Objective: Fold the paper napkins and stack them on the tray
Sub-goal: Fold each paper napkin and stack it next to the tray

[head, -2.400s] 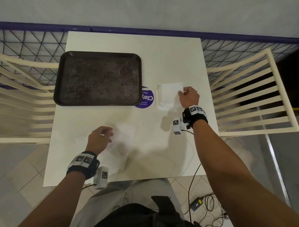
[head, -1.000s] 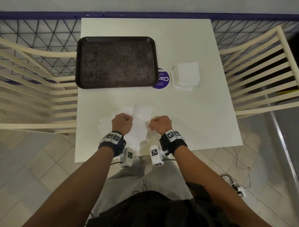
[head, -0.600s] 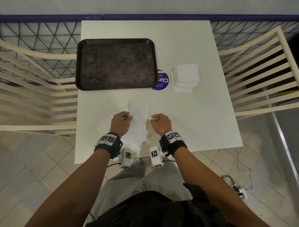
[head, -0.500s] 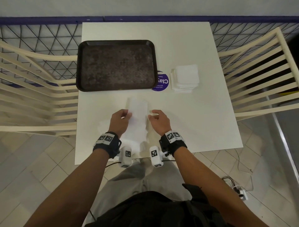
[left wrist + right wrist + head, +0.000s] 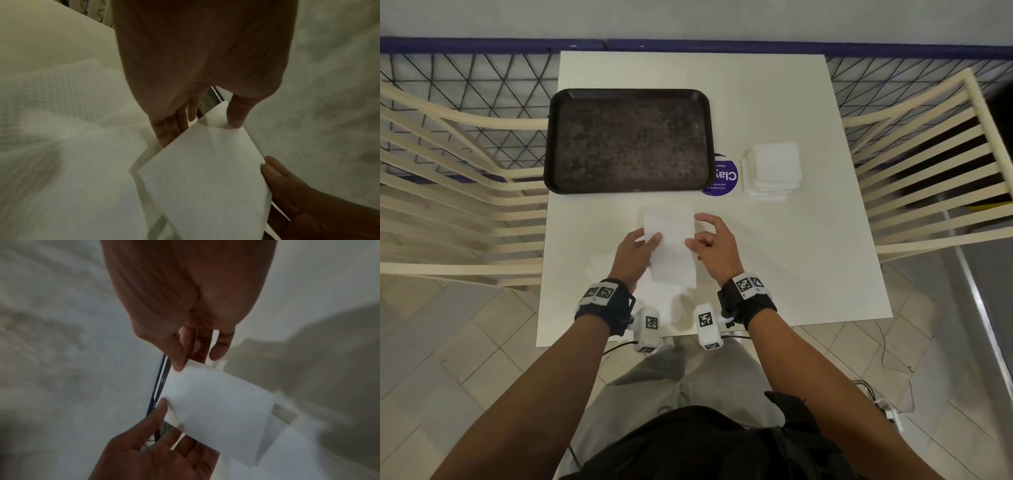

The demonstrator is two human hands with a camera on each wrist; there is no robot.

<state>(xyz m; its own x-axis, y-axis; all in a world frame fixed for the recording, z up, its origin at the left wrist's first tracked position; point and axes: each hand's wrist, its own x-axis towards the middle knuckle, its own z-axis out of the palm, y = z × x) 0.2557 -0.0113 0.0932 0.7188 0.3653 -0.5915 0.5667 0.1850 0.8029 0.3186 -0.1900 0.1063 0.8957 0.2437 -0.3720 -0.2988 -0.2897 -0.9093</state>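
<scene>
A narrow folded white napkin is held just above the table between both hands. My left hand pinches its left edge, thumb on top. Along the right edge my right hand pinches it with the thumb, the other fingers spread. In the left wrist view the napkin lies below my left fingers. In the right wrist view the napkin meets my right thumb. The dark tray sits bare at the back left. A stack of napkins stands to its right.
An opened napkin lies flat on the white table under my hands. A purple round sticker sits between the tray and the stack. Cream chairs flank the table on both sides. A dark mesh fence runs behind.
Both hands carried the napkin forward, away from the near table edge. My right hand's fingers have spread out from a fist, and the left thumb now lies on the napkin.
</scene>
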